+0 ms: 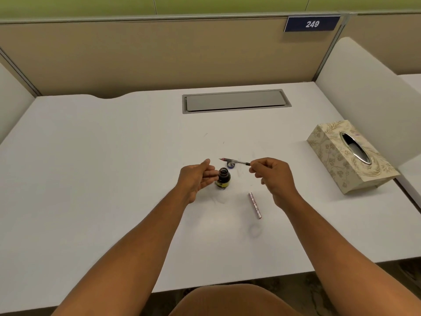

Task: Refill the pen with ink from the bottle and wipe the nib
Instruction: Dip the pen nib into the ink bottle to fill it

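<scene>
A small dark ink bottle [223, 178] with a yellow label stands uncapped on the white desk [102, 179]. My left hand [197, 179] rests against its left side, fingers touching the bottle. My right hand [273, 176] pinches the back end of the pen's inner part [234, 161], held level above the desk with the nib pointing left, just beyond the bottle. The blue bottle cap [230, 165] lies behind the bottle. The pink pen barrel [255, 205] lies on the desk in front of my right hand.
A patterned tissue box [337, 160] sits at the right edge of the desk. A grey cable hatch [235, 101] is set into the desk at the back. Beige partitions close off the back and sides.
</scene>
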Available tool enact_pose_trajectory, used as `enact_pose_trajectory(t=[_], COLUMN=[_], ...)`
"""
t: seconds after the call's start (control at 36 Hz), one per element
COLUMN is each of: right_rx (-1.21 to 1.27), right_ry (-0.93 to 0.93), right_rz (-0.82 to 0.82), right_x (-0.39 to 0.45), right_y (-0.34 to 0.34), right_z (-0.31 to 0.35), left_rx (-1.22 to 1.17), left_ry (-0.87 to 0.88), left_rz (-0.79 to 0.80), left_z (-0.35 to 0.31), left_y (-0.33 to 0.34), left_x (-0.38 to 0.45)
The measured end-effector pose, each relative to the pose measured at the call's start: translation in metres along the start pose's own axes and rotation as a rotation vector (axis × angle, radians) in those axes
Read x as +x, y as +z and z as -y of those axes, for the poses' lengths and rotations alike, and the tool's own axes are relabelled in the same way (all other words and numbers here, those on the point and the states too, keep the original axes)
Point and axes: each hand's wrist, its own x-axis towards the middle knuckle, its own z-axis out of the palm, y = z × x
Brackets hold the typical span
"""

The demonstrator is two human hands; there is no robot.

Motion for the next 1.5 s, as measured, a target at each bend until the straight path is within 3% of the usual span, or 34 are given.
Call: enact_pose_trajectory(t=[0.22,0.97,1.5], right_rx=[-0.117,-0.433,-0.601], right_ry=[-0.074,-0.105,-0.234], right_rz=[0.050,0.315,0.316], right_x=[0.017,0.064,0.078], right_y=[-0.008,0.022,0.043], right_z=[0.015,0.046,0.046], left_rx=[0.054,0.473,0.653], left_ry=[0.102,0.149,0.166], left_rz=[-0.098,0.319,0.497], left_z=[-0.025,-0.038,-0.034], left_y=[-0.017,-0.003,-0.002], left_x=[0.018,0.047,0.065])
